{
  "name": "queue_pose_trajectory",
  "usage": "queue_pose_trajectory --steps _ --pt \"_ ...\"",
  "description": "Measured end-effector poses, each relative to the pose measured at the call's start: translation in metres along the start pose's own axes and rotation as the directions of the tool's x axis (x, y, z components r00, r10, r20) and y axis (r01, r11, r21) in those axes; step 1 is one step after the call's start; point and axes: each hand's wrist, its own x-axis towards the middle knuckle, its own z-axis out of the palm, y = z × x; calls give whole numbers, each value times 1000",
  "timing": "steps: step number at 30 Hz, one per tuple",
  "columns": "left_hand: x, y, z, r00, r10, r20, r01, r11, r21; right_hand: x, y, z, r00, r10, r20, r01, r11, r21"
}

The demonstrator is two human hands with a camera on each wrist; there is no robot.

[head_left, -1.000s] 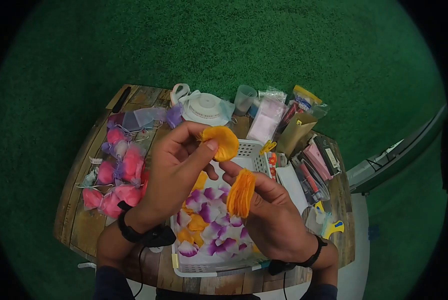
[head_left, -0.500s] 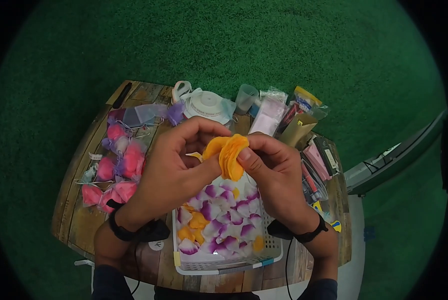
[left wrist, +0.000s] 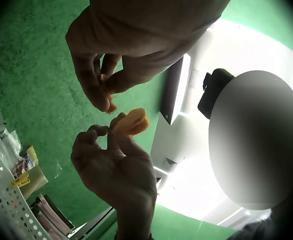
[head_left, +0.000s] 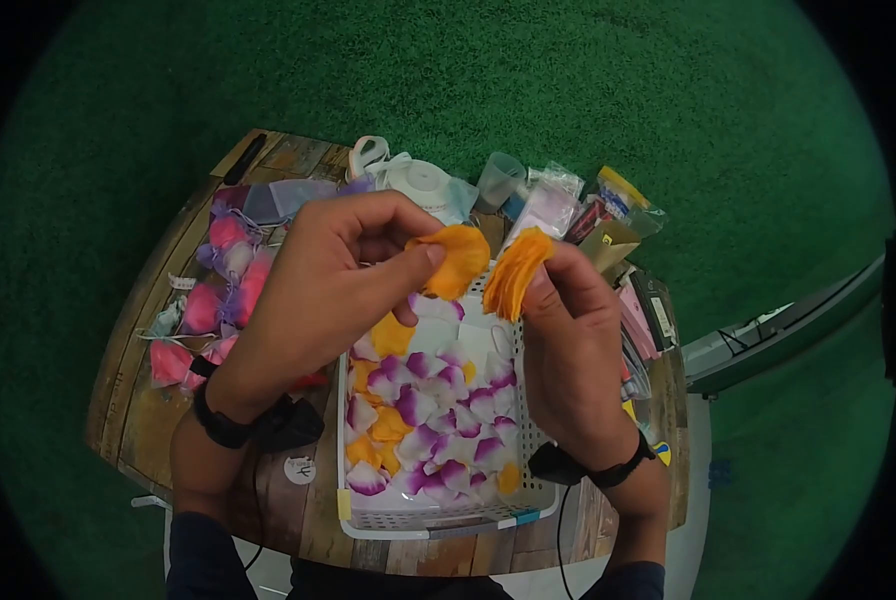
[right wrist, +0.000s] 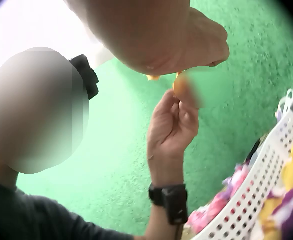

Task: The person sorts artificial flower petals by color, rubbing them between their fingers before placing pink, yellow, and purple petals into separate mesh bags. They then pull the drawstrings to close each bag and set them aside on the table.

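Observation:
Between thumb and fingers, my left hand (head_left: 343, 275) pinches orange petals (head_left: 458, 262) above the basket. Just to its right, my right hand (head_left: 580, 350) holds a thicker stack of orange petals (head_left: 516, 274), seen edge-on, with a narrow gap between the two bunches. In the left wrist view the stack (left wrist: 132, 121) stands up from the right hand's fingertips. Below the hands, a white perforated basket (head_left: 438, 530) contains loose purple-and-white petals (head_left: 418, 405) and some orange ones (head_left: 390, 425). The right wrist view shows the left hand (right wrist: 171, 125) with its petals partly blurred.
Pink and purple mesh pouches (head_left: 203, 305) lie on the wooden table (head_left: 133, 400) at the left. Behind the basket are a ribbon roll (head_left: 423, 185), a clear cup (head_left: 500, 180) and plastic packets (head_left: 548, 210). A brown paper bag (head_left: 606, 245) and pink boxes (head_left: 636, 315) stand at the right.
The two hands came together with their orange petals touching, then moved apart again, the right hand rightward with its stack. Seen from the head, the table and basket sit slightly higher and further left.

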Motion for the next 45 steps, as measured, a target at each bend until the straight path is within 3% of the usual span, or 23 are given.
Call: queue_pose_trajectory --steps 2,6,7,8,9,11,14,17,18,20,21,23,25,27,28,30,31,33,36,38,40,43,45 --pt "3 -5 2 977 146 -153 -158 985 -65 -15 8 11 998 66 -6 -64 989 136" --pt "1 -6 14 925 217 -311 -254 964 -82 -27 20 25 995 99 -10 -95 979 179" --pt "1 -11 15 854 383 -353 -369 923 110 -27 21 27 997 79 -8 -76 977 199" --pt "2 -14 16 759 545 -357 -458 836 301 -25 18 29 997 77 -11 -73 978 197" --pt "1 -13 16 759 545 -356 -459 836 300 -22 13 32 993 107 -42 -94 968 232" --pt "-1 -8 14 629 748 -209 -535 613 582 -18 8 37 988 135 -70 -112 957 267" --pt "-4 -6 21 598 778 -192 -585 588 559 -13 7 39 991 102 -82 -74 952 297" --pt "-8 -3 22 660 723 -203 -573 659 487 -6 11 30 993 59 -104 -32 969 246" --pt "-8 -2 21 663 721 -201 -570 661 487 -3 13 24 985 -146 -96 143 989 -37" --pt "-9 -1 17 744 637 -204 -526 746 409 1 4 11 907 -420 35 388 799 -460" --pt "-12 2 16 745 635 -202 -526 747 408 0 -6 7 907 -420 32 386 799 -460" --pt "-17 8 16 900 381 -211 -342 919 198 -3 -25 1 796 -528 296 537 390 -748" --pt "-15 6 17 905 353 -236 -336 935 111 -5 -31 -3 744 -568 351 601 340 -724" --pt "-15 5 17 910 322 -260 -327 945 25 -16 -33 -7 887 -378 265 458 653 -602" --pt "-14 5 16 906 321 -275 -334 943 -1 -20 -30 -8 886 -380 266 461 653 -601" --pt "-13 5 17 902 319 -291 -342 939 -30 -26 -23 -10 959 -250 133 282 807 -518" --pt "-13 5 17 893 337 -299 -354 935 -2 -30 -21 -6 959 -251 133 283 806 -520" --pt "-13 4 20 886 354 -301 -363 932 27 -35 -15 5 994 30 -102 -46 986 -162" --pt "-13 3 20 862 416 -289 -402 909 110 -33 -5 7 994 -81 -73 66 980 -187" --pt "-14 1 16 855 463 -235 -409 879 244 -35 -7 6 993 -92 -80 75 978 -193" --pt "-14 0 15 858 456 -234 -404 883 239 -36 -8 2 991 -102 -81 84 976 -201" --pt "-14 0 17 871 424 -249 -379 901 209 -37 -8 -8 989 60 -136 -67 997 -47" --pt "-15 1 19 880 396 -264 -356 916 186 -37 -5 -16 977 208 -43 -180 918 354"
